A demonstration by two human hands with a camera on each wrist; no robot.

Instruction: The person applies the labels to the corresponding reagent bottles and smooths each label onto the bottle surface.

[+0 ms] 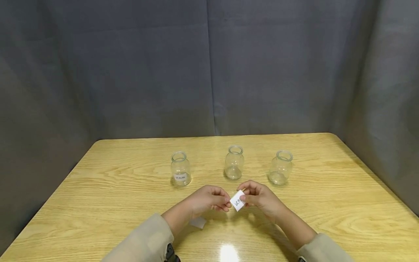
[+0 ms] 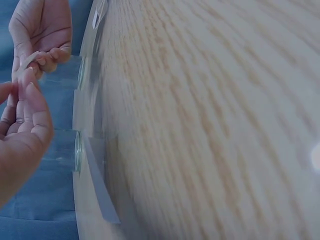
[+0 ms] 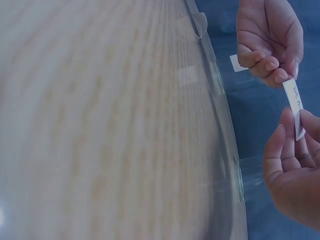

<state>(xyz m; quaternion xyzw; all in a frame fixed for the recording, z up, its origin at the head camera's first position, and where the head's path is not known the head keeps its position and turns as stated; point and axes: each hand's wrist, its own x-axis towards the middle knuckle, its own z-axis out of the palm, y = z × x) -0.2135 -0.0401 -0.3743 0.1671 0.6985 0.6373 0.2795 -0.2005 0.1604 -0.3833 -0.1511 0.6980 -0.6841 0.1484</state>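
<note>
A small white paper label (image 1: 237, 201) with printed black characters is held between the two hands, above the front half of the table. My right hand (image 1: 260, 198) pinches it, thumb across its printed face and fingers behind. At its left corner, my left hand (image 1: 209, 199) pinches the edge with thumb and fingertips, as the right wrist view shows with the label (image 3: 295, 107) spanning both hands. Beyond the hands stand three clear glass jars, all without lids: a left jar (image 1: 180, 165) bearing a similar white label, a middle jar (image 1: 234, 163) and a right jar (image 1: 280, 169).
A loose piece of white paper (image 1: 198, 222) lies on the wooden table (image 1: 114, 203) under my left forearm; one end curls up in the left wrist view. Dark grey curtains (image 1: 147, 72) hang behind the table and along both sides.
</note>
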